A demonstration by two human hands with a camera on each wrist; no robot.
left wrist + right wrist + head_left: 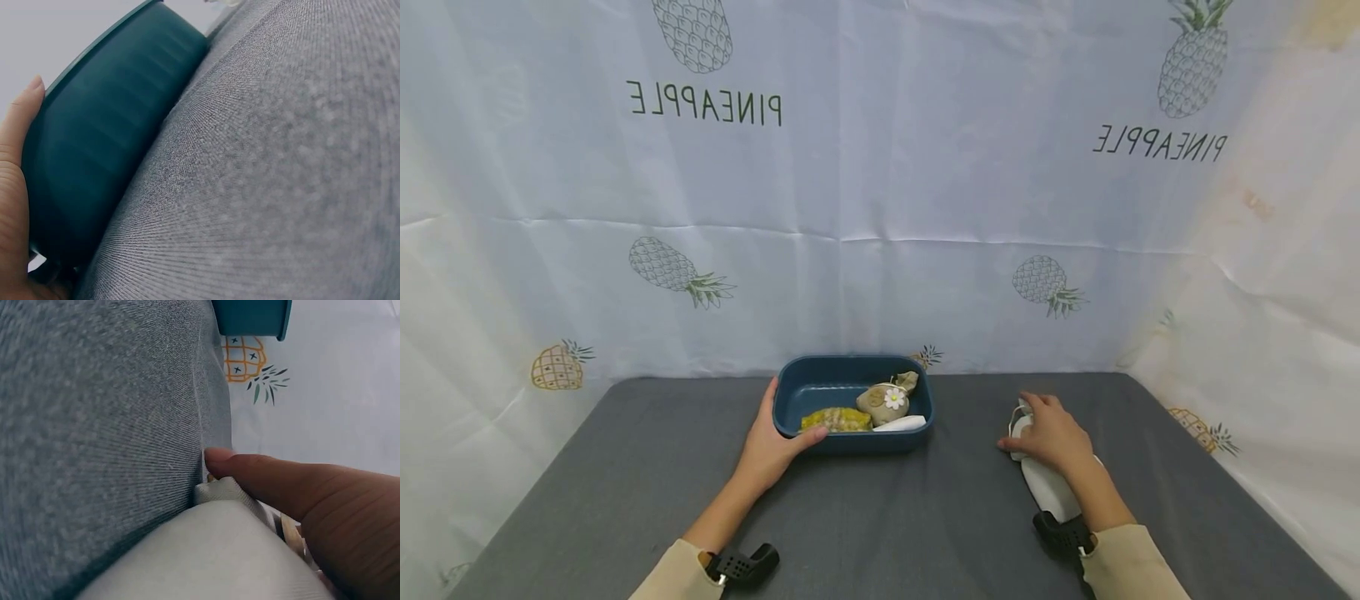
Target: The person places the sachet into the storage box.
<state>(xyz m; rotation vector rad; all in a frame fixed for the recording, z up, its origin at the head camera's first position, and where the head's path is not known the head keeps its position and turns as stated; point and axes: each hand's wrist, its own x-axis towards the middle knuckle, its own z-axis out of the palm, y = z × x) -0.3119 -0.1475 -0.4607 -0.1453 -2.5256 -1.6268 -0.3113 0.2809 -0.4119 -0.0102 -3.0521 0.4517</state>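
A blue rectangular bin (857, 444) stands at the far middle of the grey-covered table. My left hand (769, 446) grips its left end, thumb at the front rim; in the left wrist view the thumb (19, 125) lies against the bin wall (106, 119). Inside are a yellow patterned bundle (837, 419), a beige pouch (880, 402) with a white flower, and a white piece (901, 423). To the right, my right hand (1054, 435) holds the gathered, corded end of a long white cloth pouch (1049, 490) lying on the table. The pouch's body (212, 556) fills the lower right wrist view.
A white curtain (880, 183) printed with pineapples hangs behind the table and along both sides. The bin's back is close to it. Grey cloth (880, 525) covers the table between and in front of both hands.
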